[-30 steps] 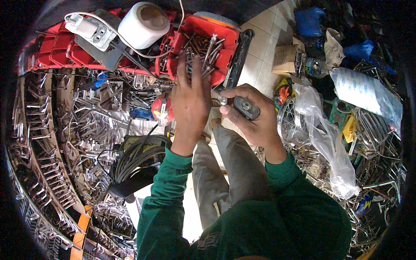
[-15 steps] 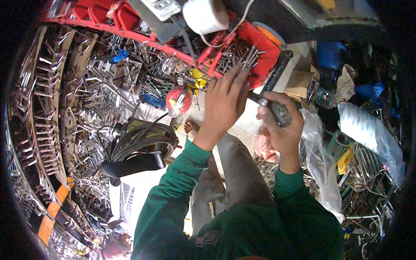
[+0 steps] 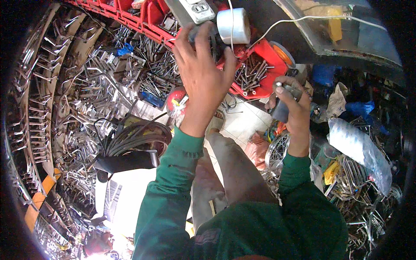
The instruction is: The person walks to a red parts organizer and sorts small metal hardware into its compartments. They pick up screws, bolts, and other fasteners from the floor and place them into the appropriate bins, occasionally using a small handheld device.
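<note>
Cluttered metal-parts workshop: left hand [image 3: 201, 71] spread open, reaching into the red parts bin [image 3: 264, 52] beside the white tape roll [image 3: 234, 25]; right hand [image 3: 292, 102] clamped on a grey cylindrical tool [image 3: 284, 108]; best pick one piece slowly, tool steady.

Tiled floor [image 3: 242, 123]: heaps of bent metal parts [image 3: 86, 99], coiled black cable [image 3: 134, 136], clear plastic bags [image 3: 357, 147].

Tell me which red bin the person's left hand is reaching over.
The left hand is over the red bin full of loose metal rods, just below the white tape roll. The other red bins lie further left, untouched.
</note>
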The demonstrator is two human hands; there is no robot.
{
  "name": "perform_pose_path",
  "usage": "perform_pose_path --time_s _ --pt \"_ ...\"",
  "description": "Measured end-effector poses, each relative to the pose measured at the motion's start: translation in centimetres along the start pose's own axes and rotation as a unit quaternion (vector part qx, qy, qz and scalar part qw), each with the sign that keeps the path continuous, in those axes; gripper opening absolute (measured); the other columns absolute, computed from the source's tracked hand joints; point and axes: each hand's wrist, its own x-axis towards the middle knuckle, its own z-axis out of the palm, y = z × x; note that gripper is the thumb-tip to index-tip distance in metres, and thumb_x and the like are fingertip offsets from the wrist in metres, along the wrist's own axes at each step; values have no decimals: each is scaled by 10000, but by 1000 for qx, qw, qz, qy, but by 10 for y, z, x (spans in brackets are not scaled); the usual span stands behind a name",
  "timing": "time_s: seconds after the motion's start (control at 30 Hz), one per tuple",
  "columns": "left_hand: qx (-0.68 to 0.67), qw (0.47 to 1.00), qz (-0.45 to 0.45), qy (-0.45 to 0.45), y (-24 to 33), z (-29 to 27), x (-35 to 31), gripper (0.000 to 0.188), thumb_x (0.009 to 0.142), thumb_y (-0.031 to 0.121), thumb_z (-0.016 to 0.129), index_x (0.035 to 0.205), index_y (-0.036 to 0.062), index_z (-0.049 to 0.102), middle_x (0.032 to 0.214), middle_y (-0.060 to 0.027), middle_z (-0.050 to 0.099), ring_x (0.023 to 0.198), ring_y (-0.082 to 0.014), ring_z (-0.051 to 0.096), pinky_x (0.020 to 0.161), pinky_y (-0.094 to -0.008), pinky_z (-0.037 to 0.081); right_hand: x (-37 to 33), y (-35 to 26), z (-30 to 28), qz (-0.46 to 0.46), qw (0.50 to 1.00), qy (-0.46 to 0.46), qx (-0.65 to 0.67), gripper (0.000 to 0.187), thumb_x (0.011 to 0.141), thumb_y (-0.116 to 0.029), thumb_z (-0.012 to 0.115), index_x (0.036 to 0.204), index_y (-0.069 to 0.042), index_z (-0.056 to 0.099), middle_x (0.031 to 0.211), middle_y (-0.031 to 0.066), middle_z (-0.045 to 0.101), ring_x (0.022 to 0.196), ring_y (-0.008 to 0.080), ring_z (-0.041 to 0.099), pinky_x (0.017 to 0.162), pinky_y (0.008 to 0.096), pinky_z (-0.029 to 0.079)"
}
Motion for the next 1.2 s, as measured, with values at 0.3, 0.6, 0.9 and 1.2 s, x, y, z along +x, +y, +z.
perform_pose_path --time_s 0.3,0.6,0.9,1.2 --pt "-266 923 -277 7 -39 -14 34 477 986 142 710 1379 -49 519 1066 -172 682 873 -198 713 705 -322 572 43 -45 55 -142 978 -17 -150 260 939 -194 764 1141 -50 686 968 85 741 774 154 696 737 309 566" --pt "-341 893 -291 36 -65 -25 45 360 1039 134 630 1341 -29 523 1084 -153 655 938 -165 682 741 -293 596 101 -18 93 -332 873 -48 -355 219 926 -116 776 1126 -53 713 969 22 737 872 69 645 785 250 521" --pt "-108 980 -164 -18 -62 -28 42 368 988 127 679 1301 -31 570 1222 -199 572 918 -249 571 754 -359 486 60 -42 89 -224 952 75 -193 214 921 -113 775 1120 -57 720 948 24 738 805 73 648 763 262 536" --pt "-9 999 -41 -15 -40 -28 28 368 903 180 795 1222 72 648 934 -109 629 790 -261 620 704 -353 511 19 -2 56 -59 992 25 -110 216 972 -79 721 1164 -14 648 933 35 687 833 105 691 760 274 578"
